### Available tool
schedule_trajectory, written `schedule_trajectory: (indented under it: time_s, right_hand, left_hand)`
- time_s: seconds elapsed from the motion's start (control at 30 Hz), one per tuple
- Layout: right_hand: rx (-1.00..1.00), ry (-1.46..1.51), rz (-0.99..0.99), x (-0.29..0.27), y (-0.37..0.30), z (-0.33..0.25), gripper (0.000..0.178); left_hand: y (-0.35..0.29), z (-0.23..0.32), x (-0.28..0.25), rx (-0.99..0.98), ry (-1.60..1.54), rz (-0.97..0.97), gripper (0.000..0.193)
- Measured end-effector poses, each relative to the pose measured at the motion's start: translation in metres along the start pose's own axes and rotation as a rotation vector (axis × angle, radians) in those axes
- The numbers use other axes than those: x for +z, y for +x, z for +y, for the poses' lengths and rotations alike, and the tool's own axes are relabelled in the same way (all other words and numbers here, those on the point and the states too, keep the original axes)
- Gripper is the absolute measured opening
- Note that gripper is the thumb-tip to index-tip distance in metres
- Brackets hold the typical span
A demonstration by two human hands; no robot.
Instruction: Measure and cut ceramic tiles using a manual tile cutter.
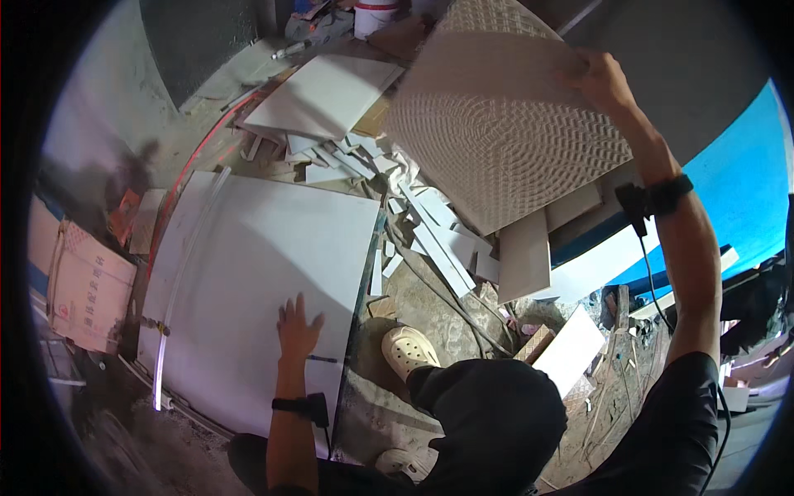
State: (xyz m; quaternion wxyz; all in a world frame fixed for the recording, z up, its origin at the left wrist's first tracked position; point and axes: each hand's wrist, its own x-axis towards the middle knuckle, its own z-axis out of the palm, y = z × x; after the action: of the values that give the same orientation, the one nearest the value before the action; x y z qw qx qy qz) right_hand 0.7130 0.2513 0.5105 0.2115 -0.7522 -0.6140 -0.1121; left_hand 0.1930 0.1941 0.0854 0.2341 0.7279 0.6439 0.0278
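My left hand (299,329) has its fingers spread over the large white tile (273,240) at the left, either resting on it or just above. Beside that hand a thin dark pen-like stick (322,359) lies on the tile. Along the tile's left side runs a long narrow metal bar (192,248). At the upper right, my right hand (608,81) is closed round the edge of a big tile (504,124), held up at a tilt. Its ridged, patterned side faces me. The fingertips behind it are partly hidden.
White tile offcuts (438,240) litter the floor between the two tiles. Another pale tile (327,95) lies farther back. A cardboard box (91,289) stands at the left, a white bucket (376,18) at the back, and a blue panel (744,182) at the right. A cable (447,293) crosses the floor.
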Motion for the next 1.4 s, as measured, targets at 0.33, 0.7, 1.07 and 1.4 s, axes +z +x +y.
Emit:
schedule_trajectory:
  time_s: [0.33,0.7,1.07,1.4]
  right_hand:
    - [0.224,-0.362,0.07,0.079,0.048,0.064,0.047]
    - [0.297,-0.365,-0.03,0.131,0.068,0.1,0.051]
    - [0.346,-0.265,-0.149,0.174,0.062,0.123,0.056]
    - [0.341,-0.251,-0.21,0.211,0.058,0.129,0.062]
  left_hand:
    - [-0.052,-0.066,0.089,-0.033,0.108,-0.037,0.085]
    - [-0.052,-0.065,0.085,-0.025,0.11,-0.058,0.086]
    - [-0.051,-0.061,0.078,-0.042,0.108,-0.103,0.088]
    - [-0.051,-0.056,0.073,-0.047,0.057,-0.102,0.087]
